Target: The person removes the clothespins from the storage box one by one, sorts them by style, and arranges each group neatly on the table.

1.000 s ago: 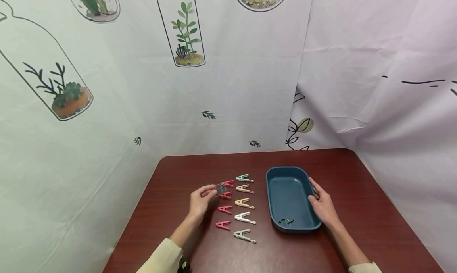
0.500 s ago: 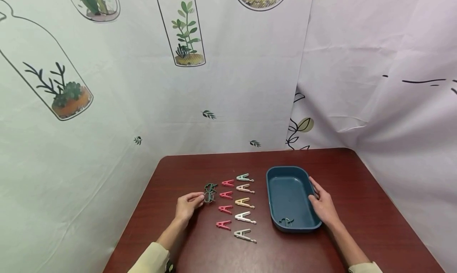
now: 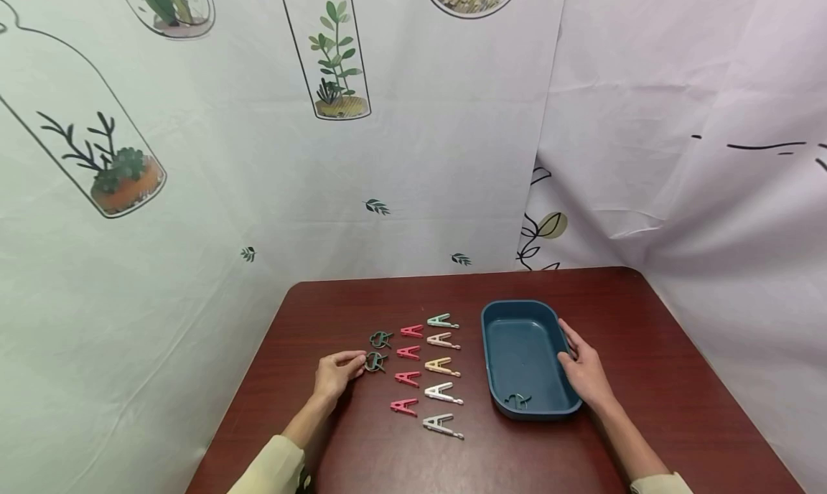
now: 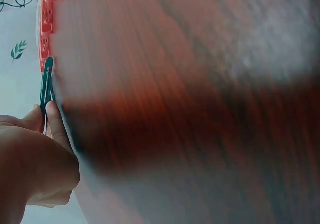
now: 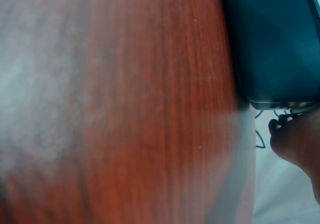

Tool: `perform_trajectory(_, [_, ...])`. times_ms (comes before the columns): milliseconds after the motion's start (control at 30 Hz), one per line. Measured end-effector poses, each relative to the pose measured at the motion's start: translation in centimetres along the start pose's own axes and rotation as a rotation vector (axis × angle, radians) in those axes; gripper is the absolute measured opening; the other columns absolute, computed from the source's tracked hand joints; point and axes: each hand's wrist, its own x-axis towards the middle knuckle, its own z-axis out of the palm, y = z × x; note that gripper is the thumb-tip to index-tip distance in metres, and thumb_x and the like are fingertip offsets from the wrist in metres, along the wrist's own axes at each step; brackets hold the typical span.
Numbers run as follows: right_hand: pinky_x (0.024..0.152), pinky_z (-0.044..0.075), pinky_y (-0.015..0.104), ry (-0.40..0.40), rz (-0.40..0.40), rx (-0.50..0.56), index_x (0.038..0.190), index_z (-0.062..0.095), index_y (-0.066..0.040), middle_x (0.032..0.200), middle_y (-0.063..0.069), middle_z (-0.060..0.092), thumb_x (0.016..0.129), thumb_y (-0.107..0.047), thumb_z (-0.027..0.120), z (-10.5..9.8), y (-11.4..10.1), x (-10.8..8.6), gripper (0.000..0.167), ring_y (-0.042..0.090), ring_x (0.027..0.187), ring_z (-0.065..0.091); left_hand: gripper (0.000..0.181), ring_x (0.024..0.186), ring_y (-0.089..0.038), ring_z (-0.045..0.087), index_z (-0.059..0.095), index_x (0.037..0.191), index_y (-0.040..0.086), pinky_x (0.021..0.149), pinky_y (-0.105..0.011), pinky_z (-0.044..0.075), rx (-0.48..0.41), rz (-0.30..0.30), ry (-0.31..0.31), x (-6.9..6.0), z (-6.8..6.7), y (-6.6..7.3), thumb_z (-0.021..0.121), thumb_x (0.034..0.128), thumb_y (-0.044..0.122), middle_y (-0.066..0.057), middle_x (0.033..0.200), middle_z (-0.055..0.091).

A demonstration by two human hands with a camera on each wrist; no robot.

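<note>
My left hand [image 3: 337, 376] pinches the near edge of a green ring-shaped clip [image 3: 375, 362] between thumb and fingers, low over the table. In the left wrist view this clip [image 4: 47, 83] shows edge-on, close to the tabletop. Just beyond it lies a second green clip [image 3: 380, 339]. My right hand [image 3: 586, 372] holds the right rim of a deep blue tray [image 3: 486, 357], thumb over the edge. One more green clip [image 3: 519, 401] lies inside, at the tray's near end. The right wrist view catches the tray's side [image 5: 275, 48] and only part of the hand.
Right of the green clips, a column of red clothespins [image 3: 407, 379] runs toward me. Beside it stands a column of pale and yellow clothespins [image 3: 441, 366]. All lie on the dark red-brown table [image 3: 362, 451]. A printed white cloth [image 3: 413, 156] hangs behind.
My left hand has carried a green clip left and toward me, down beside the column of red clothespins. It then shifted slightly apart from the other green clip. The right hand and tray stayed put.
</note>
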Motion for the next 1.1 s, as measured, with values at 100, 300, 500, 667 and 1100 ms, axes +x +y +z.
perform_trajectory(100, [0.077, 0.04, 0.018, -0.009, 0.007, 0.009, 0.167, 0.028, -0.002, 0.167, 0.029, 0.031, 0.102, 0.009, 0.046, -0.03, -0.09, 0.03, 0.068, 0.044, 0.148, 0.037, 0.02, 0.083, -0.013, 0.076, 0.076, 0.114, -0.012, 0.074, -0.025, 0.062, 0.018, 0.0, 0.013, 0.09, -0.08, -0.03, 0.075, 0.0971, -0.002, -0.022, 0.107, 0.078])
perform_trajectory(300, [0.077, 0.04, 0.02, -0.006, 0.004, 0.014, 0.167, 0.028, -0.002, 0.167, 0.028, 0.032, 0.103, 0.009, 0.047, -0.04, -0.14, 0.07, 0.068, 0.043, 0.148, 0.038, 0.021, 0.084, -0.015, 0.077, 0.078, 0.114, -0.009, 0.074, -0.026, 0.062, 0.068, 0.016, 0.026, 0.17, 0.07, 0.08, 0.077, 0.0966, 0.003, -0.023, 0.108, 0.078])
perform_trajectory(500, [0.078, 0.04, 0.017, -0.001, -0.004, 0.016, 0.167, 0.028, -0.002, 0.167, 0.028, 0.032, 0.102, 0.01, 0.047, -0.01, -0.04, 0.09, 0.068, 0.044, 0.148, 0.037, 0.018, 0.083, -0.016, 0.078, 0.08, 0.11, -0.006, 0.073, -0.024, 0.062, 0.127, 0.035, 0.045, 0.12, 0.31, 0.12, 0.079, 0.0957, 0.004, -0.021, 0.105, 0.079])
perform_trajectory(667, [0.082, 0.04, 0.01, 0.007, -0.021, 0.023, 0.166, 0.029, 0.0, 0.165, 0.03, 0.033, 0.102, 0.01, 0.047, -0.01, 0.04, 0.17, 0.067, 0.046, 0.148, 0.037, 0.016, 0.082, -0.016, 0.078, 0.081, 0.108, -0.005, 0.072, -0.024, 0.062, 0.168, 0.06, 0.052, 0.19, 0.47, 0.0, 0.08, 0.0949, 0.005, -0.019, 0.102, 0.079])
perform_trajectory(1100, [0.076, 0.041, 0.02, -0.003, -0.016, 0.021, 0.167, 0.028, -0.002, 0.166, 0.03, 0.032, 0.103, 0.009, 0.047, 0.01, 0.16, -0.03, 0.067, 0.044, 0.146, 0.039, 0.016, 0.08, -0.018, 0.078, 0.083, 0.108, 0.001, 0.068, -0.019, 0.058, 0.277, 0.109, 0.095, -0.01, -0.1, -0.06, 0.082, 0.0946, 0.009, -0.012, 0.096, 0.081])
